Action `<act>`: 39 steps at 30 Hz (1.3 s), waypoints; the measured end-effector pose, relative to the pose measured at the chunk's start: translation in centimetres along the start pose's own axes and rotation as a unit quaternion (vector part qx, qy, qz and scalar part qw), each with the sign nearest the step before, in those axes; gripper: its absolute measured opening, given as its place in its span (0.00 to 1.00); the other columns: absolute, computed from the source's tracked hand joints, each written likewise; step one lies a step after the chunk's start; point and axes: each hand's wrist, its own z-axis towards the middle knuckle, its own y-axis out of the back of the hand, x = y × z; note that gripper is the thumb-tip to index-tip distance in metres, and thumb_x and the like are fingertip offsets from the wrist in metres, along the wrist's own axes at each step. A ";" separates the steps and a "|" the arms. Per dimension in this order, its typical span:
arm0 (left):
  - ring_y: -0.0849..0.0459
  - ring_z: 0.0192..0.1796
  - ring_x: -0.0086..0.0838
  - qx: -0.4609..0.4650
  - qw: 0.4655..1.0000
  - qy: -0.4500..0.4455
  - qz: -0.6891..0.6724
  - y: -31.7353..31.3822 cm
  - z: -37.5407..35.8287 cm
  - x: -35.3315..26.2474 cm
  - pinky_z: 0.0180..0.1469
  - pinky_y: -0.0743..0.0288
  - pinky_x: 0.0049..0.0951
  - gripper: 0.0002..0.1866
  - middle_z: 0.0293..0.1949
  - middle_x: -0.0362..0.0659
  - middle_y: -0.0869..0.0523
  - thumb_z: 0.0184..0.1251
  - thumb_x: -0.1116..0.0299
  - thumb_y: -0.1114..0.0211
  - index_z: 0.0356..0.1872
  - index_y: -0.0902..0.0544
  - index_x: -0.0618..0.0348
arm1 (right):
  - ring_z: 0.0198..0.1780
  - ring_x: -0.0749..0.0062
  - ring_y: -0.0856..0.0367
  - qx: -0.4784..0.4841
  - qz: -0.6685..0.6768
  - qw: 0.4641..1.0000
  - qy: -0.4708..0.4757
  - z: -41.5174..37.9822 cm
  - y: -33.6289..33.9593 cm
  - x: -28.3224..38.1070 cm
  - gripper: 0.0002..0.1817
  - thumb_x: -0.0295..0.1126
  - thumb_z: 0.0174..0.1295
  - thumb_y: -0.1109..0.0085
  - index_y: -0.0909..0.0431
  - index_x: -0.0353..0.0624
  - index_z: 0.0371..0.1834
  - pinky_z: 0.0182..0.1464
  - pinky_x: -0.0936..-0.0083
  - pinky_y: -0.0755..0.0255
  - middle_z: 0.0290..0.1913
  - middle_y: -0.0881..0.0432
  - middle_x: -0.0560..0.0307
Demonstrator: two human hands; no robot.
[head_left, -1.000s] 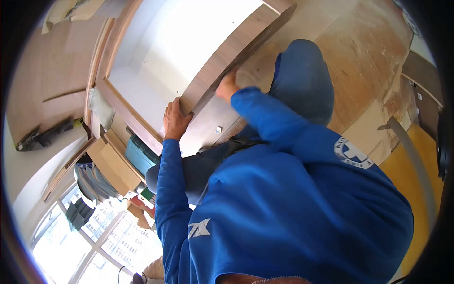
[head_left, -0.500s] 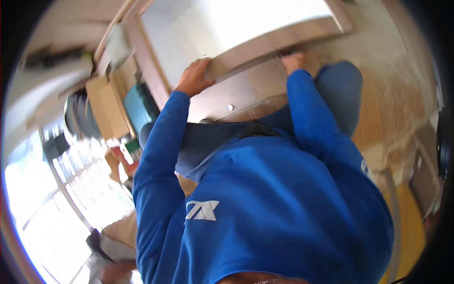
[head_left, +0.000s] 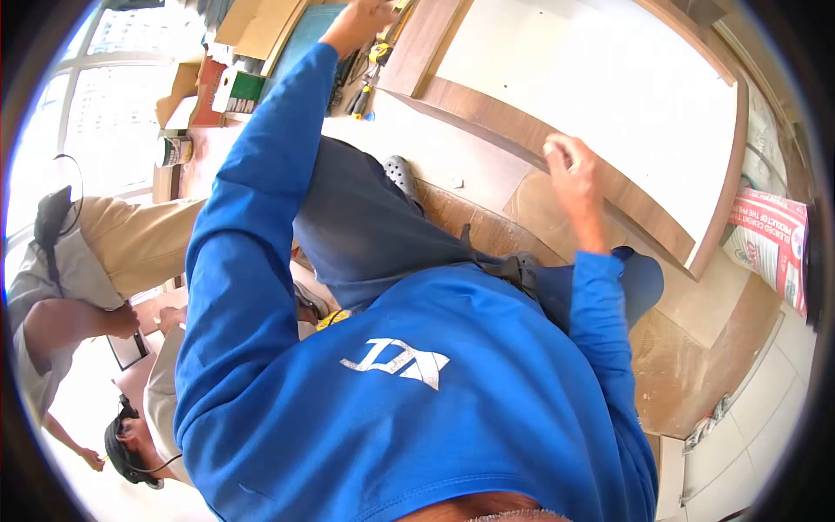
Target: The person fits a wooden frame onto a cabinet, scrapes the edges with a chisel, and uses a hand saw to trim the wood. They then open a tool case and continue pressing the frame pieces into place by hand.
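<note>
Since the earlier frame we have stretched our left hand (head_left: 364, 16) off the cabinet panel (head_left: 557, 143) toward the tools beyond its far end; grip unclear. Our right hand (head_left: 574, 165) lies open along its near edge.

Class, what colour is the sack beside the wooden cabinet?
The sack is pink-red with dark printed lettering, in the head view.

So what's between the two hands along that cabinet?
Head view: the cabinet's brown wooden edge runs from the left hand to the right hand; screwdrivers lie beside it.
</note>
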 end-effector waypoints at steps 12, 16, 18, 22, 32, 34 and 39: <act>0.09 0.39 0.33 0.171 0.960 0.167 -0.144 -14.1 -17.7 -7.4 0.43 0.15 0.34 0.19 0.38 0.51 0.09 0.73 0.58 0.32 0.43 0.11 0.69 | 0.71 0.49 0.25 0.105 -0.380 0.916 0.071 4.0 -1.1 -3.0 0.47 0.55 0.59 0.26 0.31 0.38 0.77 0.72 0.51 0.30 0.70 0.23 0.41; 0.10 0.49 0.36 0.050 0.826 0.372 -0.421 -24.2 -18.6 -8.4 0.54 0.16 0.37 0.23 0.48 0.50 0.10 0.81 0.57 0.38 0.61 0.19 0.68 | 0.62 0.51 0.19 0.067 -0.382 0.915 0.113 3.9 -1.6 -3.8 0.44 0.55 0.60 0.28 0.28 0.37 0.73 0.66 0.52 0.26 0.61 0.18 0.44; 0.13 0.59 0.41 -0.044 0.719 0.381 -0.580 -27.0 -17.2 -8.0 0.64 0.20 0.41 0.24 0.56 0.55 0.13 0.83 0.58 0.42 0.68 0.26 0.68 | 0.58 0.51 0.17 0.056 -0.386 0.911 0.133 3.9 -1.6 -3.8 0.44 0.56 0.59 0.28 0.28 0.37 0.73 0.63 0.53 0.25 0.58 0.17 0.45; 0.14 0.63 0.45 -0.066 0.718 0.324 -0.612 -27.3 -13.9 -8.0 0.67 0.22 0.43 0.22 0.62 0.58 0.16 0.85 0.60 0.43 0.65 0.26 0.69 | 0.61 0.52 0.20 0.050 -0.383 0.914 0.124 3.5 -1.9 -3.3 0.44 0.56 0.60 0.28 0.27 0.37 0.72 0.65 0.53 0.28 0.59 0.18 0.46; 0.13 0.60 0.45 -0.152 0.642 0.284 -0.696 -29.7 -14.1 -7.9 0.64 0.19 0.42 0.12 0.56 0.56 0.14 0.80 0.67 0.36 0.54 0.21 0.66 | 0.58 0.53 0.23 -0.018 -0.413 0.900 0.137 4.4 -5.7 -2.9 0.44 0.58 0.56 0.27 0.25 0.34 0.67 0.63 0.53 0.31 0.57 0.19 0.46; 0.13 0.58 0.44 -0.149 0.653 0.279 -0.689 -29.8 -13.7 -7.6 0.64 0.18 0.42 0.11 0.53 0.54 0.13 0.79 0.69 0.35 0.52 0.21 0.65 | 0.58 0.53 0.23 -0.008 -0.418 0.899 0.132 4.6 -5.6 -2.7 0.44 0.58 0.57 0.27 0.25 0.34 0.67 0.63 0.53 0.31 0.57 0.19 0.47; 0.10 0.52 0.41 -0.169 0.641 0.287 -0.692 -30.1 -13.5 -7.9 0.61 0.16 0.41 0.09 0.48 0.53 0.11 0.78 0.70 0.34 0.47 0.19 0.67 | 0.57 0.54 0.23 0.016 -0.424 0.899 0.108 4.6 -5.6 -2.3 0.44 0.59 0.57 0.27 0.25 0.35 0.68 0.62 0.54 0.32 0.58 0.19 0.47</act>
